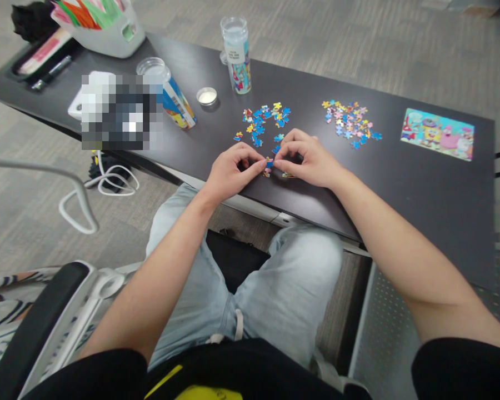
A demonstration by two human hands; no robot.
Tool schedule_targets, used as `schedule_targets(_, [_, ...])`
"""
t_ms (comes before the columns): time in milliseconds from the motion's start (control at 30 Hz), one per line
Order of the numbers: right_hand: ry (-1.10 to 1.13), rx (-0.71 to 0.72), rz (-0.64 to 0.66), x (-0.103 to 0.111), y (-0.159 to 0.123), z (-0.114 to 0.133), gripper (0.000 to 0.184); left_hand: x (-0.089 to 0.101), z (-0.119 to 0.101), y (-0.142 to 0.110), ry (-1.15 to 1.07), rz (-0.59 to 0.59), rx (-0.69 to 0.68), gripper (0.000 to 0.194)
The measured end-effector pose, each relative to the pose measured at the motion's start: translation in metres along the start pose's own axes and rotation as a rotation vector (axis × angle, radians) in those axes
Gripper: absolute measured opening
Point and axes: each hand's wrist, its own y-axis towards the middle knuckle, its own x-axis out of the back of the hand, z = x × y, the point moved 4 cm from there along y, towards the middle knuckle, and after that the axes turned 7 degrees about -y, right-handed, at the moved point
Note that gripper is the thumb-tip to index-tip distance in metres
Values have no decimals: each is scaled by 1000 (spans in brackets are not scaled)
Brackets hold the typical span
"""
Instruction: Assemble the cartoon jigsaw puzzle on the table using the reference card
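Note:
Near the table's front edge, my left hand (pixel 235 169) and my right hand (pixel 310 160) meet fingertip to fingertip. Between them is a small blue jigsaw puzzle piece (pixel 269 163), pinched from both sides by thumbs and fingers. Just below it lie more pieces, partly covered by my fingers. A loose heap of blue, yellow and red puzzle pieces (pixel 258 123) spreads beyond my hands. Farther right is a second heap of pink, blue and yellow pieces (pixel 350 123). A cartoon picture card (pixel 437 134) lies flat at the right.
A clear printed canister (pixel 236 58) stands at the back, and another canister (pixel 175 100) stands on the left beside a small round lid (pixel 207 96). A white bin (pixel 104 36) and a black tray (pixel 45 58) occupy the far left end of the dark table (pixel 433 211).

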Motion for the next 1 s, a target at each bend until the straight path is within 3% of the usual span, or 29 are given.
schedule_targets(167, [-57, -33, 33, 0, -1, 7, 15, 3, 1, 0, 14, -43, 86, 33])
schedule_targets(333, [-118, -11, 28, -8, -2, 11, 25, 18, 1, 4, 2, 16, 111, 35])
schedule_targets(567, [-157, 11, 55, -11, -3, 9, 15, 29, 12, 11, -88, 37, 188, 43])
schedule_targets(800, [-140, -20, 53, -7, -3, 9, 15, 24, 9, 8, -16, -49, 109, 47])
schedule_targets(1000, [-172, 2, 69, -11, -4, 16, 16, 23, 9, 7, 55, -48, 85, 38])
